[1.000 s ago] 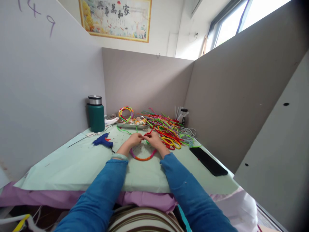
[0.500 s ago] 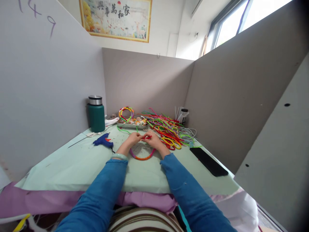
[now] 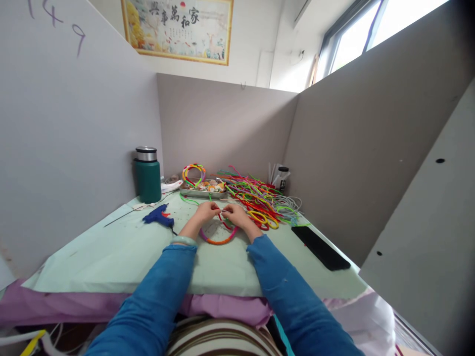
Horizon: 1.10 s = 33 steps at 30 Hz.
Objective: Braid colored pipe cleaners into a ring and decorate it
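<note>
A hoop wrapped in orange, pink and purple fuzzy pipe cleaner (image 3: pixel 218 242) lies on the table below my hands, its far side mostly hidden by them. My left hand (image 3: pixel 207 212) is closed in a pinch at the far part of the hoop, with red between its fingertips. From there a red pipe cleaner strand (image 3: pixel 224 222) hangs down inside the hoop. My right hand (image 3: pixel 236 216) pinches close beside it, at a thin pale section that looks like the hoop's bare part. The fingertips of both hands almost meet.
A blue glue gun (image 3: pixel 159 215) lies left, near a green bottle (image 3: pixel 147 178). Behind are a metal tray (image 3: pixel 203 194) of small pieces, a finished-looking multicoloured hoop (image 3: pixel 193 166) and a heap of pipe cleaners (image 3: pixel 252 193). A black phone-like slab (image 3: pixel 321 248) lies right. Partitions enclose the table.
My fingertips have shifted slightly, and the right hand has moved a little to the right. The red strand, earlier bunched at the right fingers, now hangs down inside the hoop.
</note>
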{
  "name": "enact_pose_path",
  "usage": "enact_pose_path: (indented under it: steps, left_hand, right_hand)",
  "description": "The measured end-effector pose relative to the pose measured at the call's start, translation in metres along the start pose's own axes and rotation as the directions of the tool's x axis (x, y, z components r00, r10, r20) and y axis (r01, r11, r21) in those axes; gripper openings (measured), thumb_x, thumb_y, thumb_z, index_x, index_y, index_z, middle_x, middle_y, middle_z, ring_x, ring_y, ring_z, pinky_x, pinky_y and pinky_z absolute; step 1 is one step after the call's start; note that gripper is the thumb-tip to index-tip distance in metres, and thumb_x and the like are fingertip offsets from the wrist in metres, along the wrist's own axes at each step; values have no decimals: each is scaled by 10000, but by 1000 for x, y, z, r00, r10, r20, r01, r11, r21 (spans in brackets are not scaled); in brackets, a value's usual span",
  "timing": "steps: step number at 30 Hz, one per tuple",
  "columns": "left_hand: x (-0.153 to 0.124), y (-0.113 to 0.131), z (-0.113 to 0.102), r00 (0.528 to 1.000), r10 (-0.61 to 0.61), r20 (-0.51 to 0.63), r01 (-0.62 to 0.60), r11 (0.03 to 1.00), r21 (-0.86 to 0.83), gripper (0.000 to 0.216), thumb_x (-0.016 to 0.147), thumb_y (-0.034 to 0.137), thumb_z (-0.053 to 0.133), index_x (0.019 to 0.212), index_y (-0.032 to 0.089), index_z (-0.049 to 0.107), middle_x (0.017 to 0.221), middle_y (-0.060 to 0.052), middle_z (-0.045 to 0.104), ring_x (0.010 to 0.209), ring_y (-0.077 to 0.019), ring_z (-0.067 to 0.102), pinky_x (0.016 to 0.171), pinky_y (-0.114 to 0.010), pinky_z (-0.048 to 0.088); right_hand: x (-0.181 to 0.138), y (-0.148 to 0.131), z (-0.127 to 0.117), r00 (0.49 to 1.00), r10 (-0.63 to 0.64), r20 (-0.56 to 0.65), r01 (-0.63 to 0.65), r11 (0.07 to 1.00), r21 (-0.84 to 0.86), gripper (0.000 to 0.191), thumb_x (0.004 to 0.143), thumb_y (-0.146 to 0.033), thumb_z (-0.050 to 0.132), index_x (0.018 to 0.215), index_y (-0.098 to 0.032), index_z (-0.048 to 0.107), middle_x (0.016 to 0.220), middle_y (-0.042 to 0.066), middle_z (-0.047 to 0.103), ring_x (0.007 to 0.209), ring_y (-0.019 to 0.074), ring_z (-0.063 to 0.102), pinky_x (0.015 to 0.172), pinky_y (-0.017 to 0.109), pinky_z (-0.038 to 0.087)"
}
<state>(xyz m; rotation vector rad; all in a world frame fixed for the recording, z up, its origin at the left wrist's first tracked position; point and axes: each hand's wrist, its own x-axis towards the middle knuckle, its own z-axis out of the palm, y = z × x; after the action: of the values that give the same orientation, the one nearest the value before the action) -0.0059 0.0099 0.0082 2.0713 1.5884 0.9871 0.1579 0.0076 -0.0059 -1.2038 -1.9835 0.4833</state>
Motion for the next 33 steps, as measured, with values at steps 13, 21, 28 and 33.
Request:
enact_pose_path:
  steps: [13, 21, 28, 33]
  left_hand:
    - [-7, 7, -3, 995, 96, -40, -80, 955, 286, 141, 772, 299, 597, 801, 199, 692, 789, -53, 686, 732, -167, 577, 635, -245, 354]
    - [-1, 1, 0, 970, 242, -18, -241, 969, 45, 185, 775, 312, 559, 785, 173, 681, 630, 3, 628, 601, -121, 516, 567, -220, 328]
    - [-3, 4, -2, 970, 231, -72, -236, 969, -71, 205, 744, 334, 569, 758, 160, 675, 607, 12, 606, 566, -104, 488, 546, -213, 325]
    - [0, 2, -3, 975, 197, -106, -218, 946, -239, 236, 713, 365, 579, 774, 153, 666, 614, 8, 599, 559, -105, 488, 530, -210, 346]
  right_hand:
    - [2, 5, 0, 989, 127, 81, -150, 867, 474, 344, 819, -435, 551, 682, -135, 648, 656, 53, 659, 481, 86, 496, 482, 212, 388]
    - [2, 6, -11, 914, 282, 292, -396, 464, 792, 440, 923, -468, 384, 772, -131, 624, 763, 101, 684, 516, 111, 552, 493, 241, 454]
    - [2, 9, -15, 885, 230, 404, -464, 386, 797, 203, 918, -251, 458, 881, -133, 619, 826, 91, 695, 542, 102, 568, 539, 234, 468]
    - [4, 11, -17, 879, 206, 429, -475, 330, 816, 273, 928, -307, 437, 894, -125, 636, 841, 109, 693, 545, 102, 559, 561, 244, 475]
